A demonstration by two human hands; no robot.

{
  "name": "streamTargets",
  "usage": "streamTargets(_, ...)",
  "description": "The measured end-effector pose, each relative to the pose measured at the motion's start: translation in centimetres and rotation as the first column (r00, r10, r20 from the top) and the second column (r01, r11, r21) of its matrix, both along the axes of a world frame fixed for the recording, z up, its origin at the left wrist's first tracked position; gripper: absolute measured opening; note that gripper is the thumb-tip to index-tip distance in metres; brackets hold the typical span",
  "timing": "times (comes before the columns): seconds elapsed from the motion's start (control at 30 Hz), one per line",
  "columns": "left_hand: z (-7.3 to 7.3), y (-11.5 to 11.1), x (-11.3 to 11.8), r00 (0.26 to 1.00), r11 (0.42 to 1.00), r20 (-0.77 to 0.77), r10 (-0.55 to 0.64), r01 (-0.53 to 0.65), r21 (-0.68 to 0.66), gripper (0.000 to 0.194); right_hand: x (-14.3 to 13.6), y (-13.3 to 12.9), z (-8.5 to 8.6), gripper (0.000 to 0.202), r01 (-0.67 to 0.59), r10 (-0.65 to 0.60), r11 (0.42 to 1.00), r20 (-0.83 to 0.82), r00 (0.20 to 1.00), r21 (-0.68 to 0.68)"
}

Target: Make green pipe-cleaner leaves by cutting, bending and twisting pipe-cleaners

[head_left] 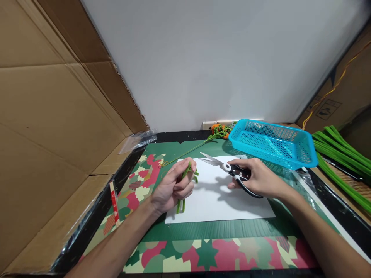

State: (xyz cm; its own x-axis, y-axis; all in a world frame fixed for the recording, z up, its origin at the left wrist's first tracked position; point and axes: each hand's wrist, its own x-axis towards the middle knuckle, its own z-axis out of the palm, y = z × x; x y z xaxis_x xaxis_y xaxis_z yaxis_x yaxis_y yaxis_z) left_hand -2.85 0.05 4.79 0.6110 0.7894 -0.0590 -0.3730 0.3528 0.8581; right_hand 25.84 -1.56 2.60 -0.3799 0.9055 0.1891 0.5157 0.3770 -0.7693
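Note:
Several short green pipe cleaner pieces (pixel 183 205) are pinched in my left hand (pixel 176 183), their ends poking out above and below the fingers. My right hand (pixel 257 179) holds black-handled scissors (pixel 227 166) with the blades parted and pointing left toward the left hand. A gap lies between the blade tips and the green pieces. Both hands are above a white sheet of paper (pixel 220 210), where their shadows fall.
A blue plastic basket (pixel 311 152) stands at the back right. Long green pipe cleaners (pixel 344 154) lie right of it. An orange flower with a green stem (pixel 218 131) rests behind the paper. A red-and-white strip (pixel 114 202) is at left; cardboard walls (pixel 52 116) flank the patterned mat (pixel 174 256).

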Motion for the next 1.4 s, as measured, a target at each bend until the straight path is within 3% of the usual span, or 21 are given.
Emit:
streamTargets(0.17, 0.1, -0.1, 0.3, 0.998, 0.998, -0.002, 0.058, -0.058, -0.017, 0.02, 0.2, 0.6, -1.2, 0.037, 0.147, -0.171, 0.979, 0.178, 0.969, 0.144)
streamTargets(0.3, 0.4, -0.1, 0.6, 0.998, 0.995, -0.02, 0.062, -0.063, -0.076, 0.022, 0.4, 1.1, -2.2, 0.05, 0.231, -0.333, 0.933, 0.416, 0.846, 0.275)
streamTargets(0.4, 0.4, -0.1, 0.8, 0.998, 0.992, -0.027, 0.064, -0.067, -0.108, 0.025, 0.4, 1.2, -2.6, 0.059, 0.259, -0.381, 0.915, 0.453, 0.806, 0.309)
streamTargets(0.5, 0.1, -0.1, 1.0, 0.995, 0.988, -0.044, 0.089, -0.094, -0.126, 0.028, 0.4, 1.2, -2.6, 0.055, 0.301, -0.414, 0.902, 0.42, 0.807, 0.31)
streamTargets(0.73, -0.8, 0.2, 0.9, 0.986, 0.979, -0.096, 0.135, -0.147, -0.14, 0.031, 0.4, 1.2, -2.5, 0.037, 0.278, -0.409, 0.903, 0.454, 0.791, 0.328)
streamTargets(1.07, -0.6, 0.3, 1.2, 0.987, 0.967, -0.114, 0.109, -0.132, -0.216, 0.031, 0.0, 1.1, -1.9, 0.046, 0.295, -0.411, 0.907, 0.48, 0.775, 0.3)
streamTargets(1.4, -1.4, 0.5, 1.0, 0.97, 0.948, -0.166, 0.176, -0.212, -0.237, 0.033, 0.0, 1.1, -2.1, 0.057, 0.314, -0.384, 0.923, 0.516, 0.766, 0.221)
